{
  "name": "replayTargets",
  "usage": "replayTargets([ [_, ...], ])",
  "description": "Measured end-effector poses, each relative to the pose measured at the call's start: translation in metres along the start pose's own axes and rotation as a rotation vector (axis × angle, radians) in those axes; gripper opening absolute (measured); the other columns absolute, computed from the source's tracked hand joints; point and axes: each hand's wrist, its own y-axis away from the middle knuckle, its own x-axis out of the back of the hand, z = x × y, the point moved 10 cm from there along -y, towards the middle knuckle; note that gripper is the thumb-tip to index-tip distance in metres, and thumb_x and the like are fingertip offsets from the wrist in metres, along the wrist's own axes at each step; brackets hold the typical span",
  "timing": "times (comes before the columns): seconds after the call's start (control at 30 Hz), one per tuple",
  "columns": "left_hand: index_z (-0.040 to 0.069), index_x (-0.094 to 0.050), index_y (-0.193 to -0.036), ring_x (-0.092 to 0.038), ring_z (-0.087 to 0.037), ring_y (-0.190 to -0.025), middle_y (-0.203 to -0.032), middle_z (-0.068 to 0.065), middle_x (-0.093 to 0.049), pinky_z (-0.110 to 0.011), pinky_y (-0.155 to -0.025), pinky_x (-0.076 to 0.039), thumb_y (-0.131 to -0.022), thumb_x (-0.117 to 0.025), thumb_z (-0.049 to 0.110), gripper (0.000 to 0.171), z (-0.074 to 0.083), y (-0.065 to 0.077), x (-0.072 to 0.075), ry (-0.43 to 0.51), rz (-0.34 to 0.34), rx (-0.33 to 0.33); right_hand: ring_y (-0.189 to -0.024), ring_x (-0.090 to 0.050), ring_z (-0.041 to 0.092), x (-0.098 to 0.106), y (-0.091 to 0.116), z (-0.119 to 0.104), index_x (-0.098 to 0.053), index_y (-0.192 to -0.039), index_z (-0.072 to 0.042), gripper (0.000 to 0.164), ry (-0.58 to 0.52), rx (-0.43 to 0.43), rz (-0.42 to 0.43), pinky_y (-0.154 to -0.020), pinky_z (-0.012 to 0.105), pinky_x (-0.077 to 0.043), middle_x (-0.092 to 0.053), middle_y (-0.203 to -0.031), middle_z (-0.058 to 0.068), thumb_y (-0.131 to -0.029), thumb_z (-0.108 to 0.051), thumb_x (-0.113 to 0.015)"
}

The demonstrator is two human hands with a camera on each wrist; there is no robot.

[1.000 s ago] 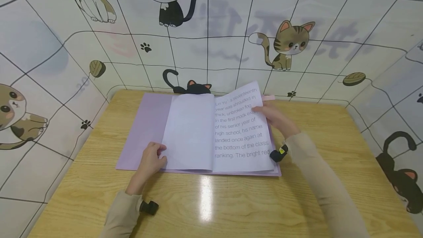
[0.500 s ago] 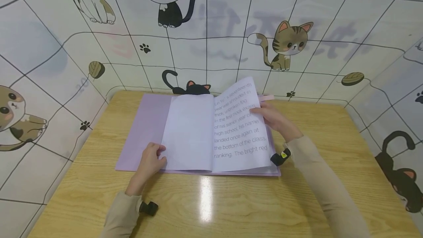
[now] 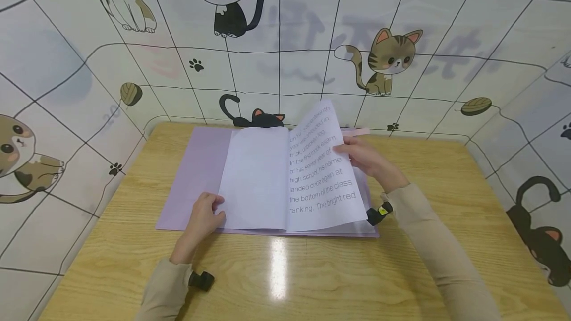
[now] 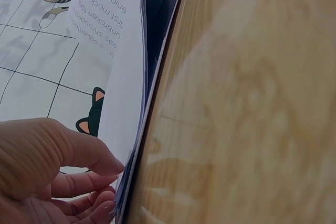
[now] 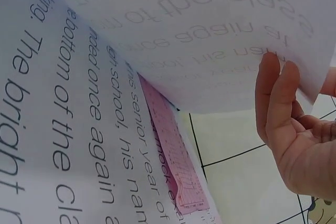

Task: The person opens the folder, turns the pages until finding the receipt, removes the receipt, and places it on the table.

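An open book (image 3: 254,177) with a lilac cover (image 3: 196,177) lies on the table. Its left page is blank. A right-hand page (image 3: 318,177) in large English print is lifted and curls toward the left. My right hand (image 3: 368,157) pinches this page by its outer edge, thumb on the printed face and fingers behind, as the right wrist view shows. Under it appears another printed page (image 5: 68,129), with a pink printed paper slip (image 5: 176,150) at its top. My left hand (image 3: 205,214) rests its thumb and bent fingers on the left page's lower outer edge.
The wooden table (image 3: 250,281) reaches up to white tiled-pattern walls (image 3: 308,68) with cartoon cats, close behind the book. Each wrist carries a small black camera (image 3: 201,280). Both sleeves are beige.
My right hand has drawn the printed page a little leftward, so it rises and curls more, baring more of what lies beneath. My left hand has stayed in place.
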Motion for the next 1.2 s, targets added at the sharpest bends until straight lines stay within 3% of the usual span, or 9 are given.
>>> replayTargets([
  [0.4,-0.011,-0.062,-0.093,-0.047,-0.025,-0.076,-0.085,-0.015,-0.049,-0.035,-0.066,-0.042,-0.072,-0.062,-0.006,0.022,-0.001,-0.001,0.0,0.004,0.001,-0.008,-0.086,-0.064,0.019,-0.018,-0.002,-0.013,-0.04,-0.136,0.005,0.044,-0.031,0.041,-0.046,-0.075,0.032,-0.052,-0.064,-0.1,0.005,-0.096,-0.01,-0.046],
  [1.2,-0.011,-0.062,-0.094,-0.048,-0.027,-0.079,-0.087,-0.016,-0.05,-0.037,-0.068,-0.044,-0.074,-0.062,-0.006,0.021,-0.001,0.0,-0.001,0.005,-0.012,0.015,-0.084,-0.062,0.016,-0.059,-0.019,-0.037,-0.037,-0.14,0.002,0.048,-0.185,0.113,-0.034,-0.072,0.028,-0.053,-0.059,-0.105,0.007,-0.095,-0.011,-0.046],
])
